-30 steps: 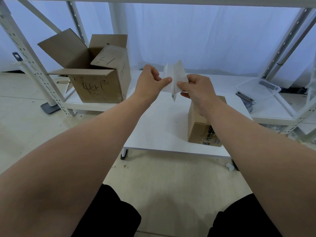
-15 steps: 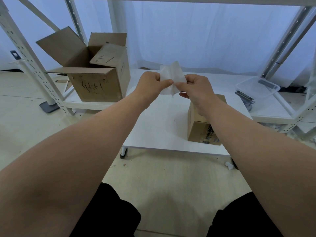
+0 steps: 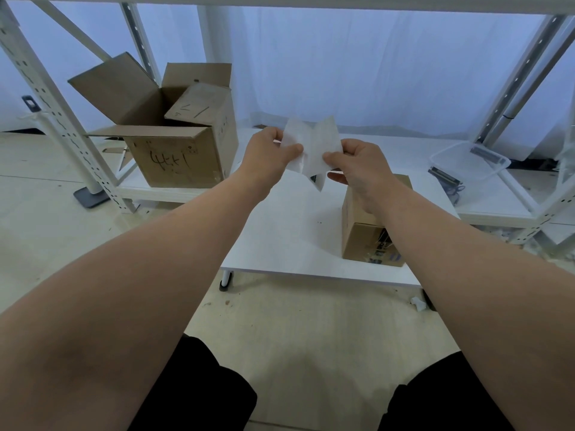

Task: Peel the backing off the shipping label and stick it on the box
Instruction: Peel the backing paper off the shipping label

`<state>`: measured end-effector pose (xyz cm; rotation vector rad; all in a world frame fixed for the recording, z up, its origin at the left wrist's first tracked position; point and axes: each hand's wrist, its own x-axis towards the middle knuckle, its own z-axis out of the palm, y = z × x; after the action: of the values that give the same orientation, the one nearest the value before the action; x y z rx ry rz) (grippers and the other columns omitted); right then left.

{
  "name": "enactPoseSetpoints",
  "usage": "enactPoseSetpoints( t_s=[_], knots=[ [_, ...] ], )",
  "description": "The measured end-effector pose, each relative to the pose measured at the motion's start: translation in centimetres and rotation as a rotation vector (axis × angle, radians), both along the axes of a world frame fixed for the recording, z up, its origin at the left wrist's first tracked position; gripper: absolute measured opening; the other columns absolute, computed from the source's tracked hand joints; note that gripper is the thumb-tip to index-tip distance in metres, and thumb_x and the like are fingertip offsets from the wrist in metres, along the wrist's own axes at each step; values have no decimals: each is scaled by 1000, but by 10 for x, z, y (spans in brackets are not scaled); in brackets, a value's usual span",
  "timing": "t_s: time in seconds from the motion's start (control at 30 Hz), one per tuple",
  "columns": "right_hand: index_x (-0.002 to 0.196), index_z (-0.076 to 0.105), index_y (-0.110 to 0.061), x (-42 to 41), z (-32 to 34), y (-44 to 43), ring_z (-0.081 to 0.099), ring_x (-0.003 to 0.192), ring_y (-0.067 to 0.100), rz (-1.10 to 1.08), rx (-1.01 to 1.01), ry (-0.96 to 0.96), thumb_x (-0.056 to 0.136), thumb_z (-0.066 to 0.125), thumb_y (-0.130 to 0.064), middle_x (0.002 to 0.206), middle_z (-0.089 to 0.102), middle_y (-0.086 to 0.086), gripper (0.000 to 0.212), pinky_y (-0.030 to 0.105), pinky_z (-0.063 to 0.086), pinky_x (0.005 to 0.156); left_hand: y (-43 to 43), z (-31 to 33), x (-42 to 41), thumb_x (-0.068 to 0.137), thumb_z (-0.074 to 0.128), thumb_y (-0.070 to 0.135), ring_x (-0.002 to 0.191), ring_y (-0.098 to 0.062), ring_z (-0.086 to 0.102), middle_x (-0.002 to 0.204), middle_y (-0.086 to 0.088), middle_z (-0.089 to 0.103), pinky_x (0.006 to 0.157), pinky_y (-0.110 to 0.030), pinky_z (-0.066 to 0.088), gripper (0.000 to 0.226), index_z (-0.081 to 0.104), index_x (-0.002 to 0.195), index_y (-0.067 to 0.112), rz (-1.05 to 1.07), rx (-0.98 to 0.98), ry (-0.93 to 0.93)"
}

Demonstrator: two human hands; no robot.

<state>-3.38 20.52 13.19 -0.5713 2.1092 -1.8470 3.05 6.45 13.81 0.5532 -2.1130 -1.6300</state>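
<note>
A white shipping label (image 3: 320,141) is held up in the air between both hands, above the low white table (image 3: 280,231). It spreads into two sheets in a V shape. My left hand (image 3: 267,154) pinches the left sheet between thumb and fingers. My right hand (image 3: 357,163) pinches the right sheet. I cannot tell which sheet is the backing. A small closed cardboard box (image 3: 361,237) stands on the table's right side, below my right wrist and partly hidden by my forearm.
A large open cardboard box (image 3: 174,157) with handwriting sits on a low shelf at the left. White perforated rack posts (image 3: 56,113) rise left and right. A clear plastic tray (image 3: 466,163) lies at the right. My knees in black trousers are at the bottom.
The two sheets have spread further apart and my hands have moved slightly away from each other. The small box has not moved.
</note>
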Motion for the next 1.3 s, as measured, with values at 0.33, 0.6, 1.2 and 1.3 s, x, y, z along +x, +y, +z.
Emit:
enactPoseSetpoints(
  t_s=[0.33, 0.6, 1.2, 1.3],
  knots=[
    [100, 61, -12, 0, 2, -2, 61, 101, 20, 33, -69, -68, 87, 55, -6, 101, 64, 3, 16, 34, 54, 92, 5, 1, 1, 87, 65, 25, 76, -9, 52, 86, 2, 53, 63, -19, 40, 53, 34, 128, 14, 41, -21, 33],
    [105, 61, -12, -2, 1, -5, 63, 97, 18, -5, -97, -70, 87, 56, -9, 99, 66, 2, 19, 34, 54, 92, 2, -5, -4, 88, 60, 42, 104, -19, 57, 112, 0, 61, 87, -29, 43, 26, 64, 97, 18, -5, -222, -44],
    [101, 63, -16, 3, 4, -1, 66, 104, 21, 38, -24, -21, 86, 66, -35, 111, 69, 8, 24, 37, 52, 96, 5, 1, 1, 89, 59, 18, 70, -7, 55, 87, -1, 67, 58, -9, 42, 19, 71, 99, 7, -126, -102, -47],
    [110, 62, -14, 6, 4, 0, 65, 107, 20, 56, 15, 33, 82, 71, -30, 112, 70, 7, 33, 35, 51, 92, 5, 1, 1, 85, 62, 13, 73, -6, 58, 89, -3, 69, 64, -10, 45, 21, 71, 103, 7, -176, -111, -56]
  ],
)
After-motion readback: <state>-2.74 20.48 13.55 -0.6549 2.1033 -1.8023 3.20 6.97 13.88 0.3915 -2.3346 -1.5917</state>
